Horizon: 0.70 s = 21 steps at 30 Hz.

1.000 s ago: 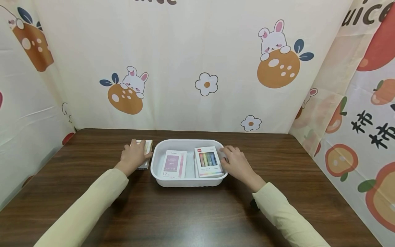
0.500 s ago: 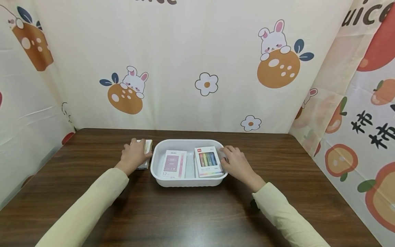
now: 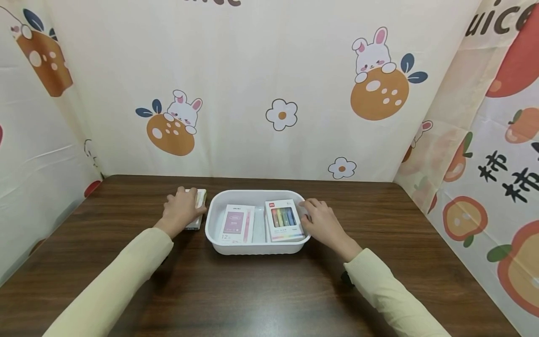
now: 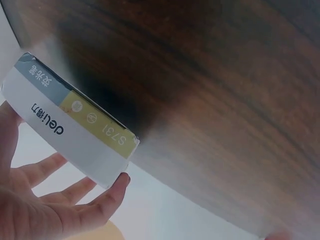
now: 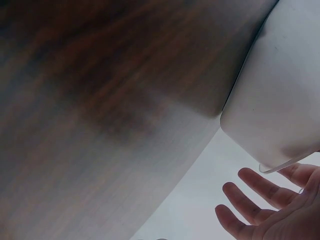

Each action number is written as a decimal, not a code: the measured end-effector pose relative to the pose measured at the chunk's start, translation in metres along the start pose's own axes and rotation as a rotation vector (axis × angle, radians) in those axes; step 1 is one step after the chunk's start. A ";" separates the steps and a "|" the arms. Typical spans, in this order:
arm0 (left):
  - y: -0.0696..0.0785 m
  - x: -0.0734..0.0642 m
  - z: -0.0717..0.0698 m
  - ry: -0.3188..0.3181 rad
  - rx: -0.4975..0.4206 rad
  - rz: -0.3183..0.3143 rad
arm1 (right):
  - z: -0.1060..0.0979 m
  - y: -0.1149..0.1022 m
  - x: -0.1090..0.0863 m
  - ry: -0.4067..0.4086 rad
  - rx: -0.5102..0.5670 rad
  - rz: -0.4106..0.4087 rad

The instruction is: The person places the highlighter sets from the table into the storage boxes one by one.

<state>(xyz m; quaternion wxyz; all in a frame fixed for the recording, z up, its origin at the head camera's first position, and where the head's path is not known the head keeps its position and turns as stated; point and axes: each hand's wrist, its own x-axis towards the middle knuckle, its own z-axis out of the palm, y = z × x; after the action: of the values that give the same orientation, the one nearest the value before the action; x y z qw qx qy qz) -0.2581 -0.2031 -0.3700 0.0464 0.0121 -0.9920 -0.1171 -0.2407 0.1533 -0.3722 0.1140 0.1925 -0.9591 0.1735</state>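
Note:
My left hand [image 3: 180,211] grips a slim white highlighter box [image 3: 201,198] just left of the white plastic tub [image 3: 260,249]. In the left wrist view, thumb and fingers hold opposite sides of the box [image 4: 75,122], whose end carries grey and yellow bands marked S731. At the tub's right rim rests my right hand [image 3: 323,223]. Its fingers [image 5: 242,202] are spread and fairly straight in the right wrist view, with one passing behind the rim. Inside the tub lie a purple-and-white box [image 3: 237,223] and a white box with coloured sticks in its window [image 3: 285,220].
The dark wood-grain table [image 3: 261,295] carries the tub near its back edge. A printed cloth [image 3: 236,140] with rabbits and flowers hangs behind it, and more printed cloth [image 3: 484,196] borders the right side.
My left hand and the highlighter box have shifted slightly left and towards the back. The right hand, the tub and its two boxes look unmoved.

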 end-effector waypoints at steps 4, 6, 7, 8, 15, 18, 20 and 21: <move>-0.001 0.000 -0.004 0.013 0.008 0.012 | 0.000 -0.001 0.000 -0.003 0.000 0.000; 0.000 0.000 -0.007 0.020 0.008 0.017 | 0.000 -0.001 0.000 -0.003 0.000 0.001; 0.000 0.000 -0.009 0.021 0.009 0.017 | 0.000 -0.001 0.001 -0.002 -0.001 0.001; 0.001 0.001 -0.011 0.022 0.010 0.016 | 0.000 -0.001 0.001 -0.002 -0.003 0.001; 0.007 0.000 -0.023 0.038 0.021 0.023 | 0.000 0.000 0.000 -0.003 -0.003 0.001; 0.010 0.000 -0.028 0.051 0.024 0.037 | 0.000 0.000 0.000 0.001 -0.003 -0.003; 0.012 0.000 -0.030 0.059 0.025 0.047 | 0.000 0.000 0.000 0.003 -0.002 -0.004; 0.013 0.000 -0.032 0.063 0.025 0.053 | 0.000 0.000 0.000 0.005 -0.002 -0.005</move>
<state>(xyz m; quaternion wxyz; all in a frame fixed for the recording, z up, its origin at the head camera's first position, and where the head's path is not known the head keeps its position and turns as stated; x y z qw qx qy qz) -0.2550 -0.1981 -0.3363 0.0807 -0.0097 -0.9913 -0.1031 -0.2409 0.1532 -0.3721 0.1170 0.1943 -0.9585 0.1729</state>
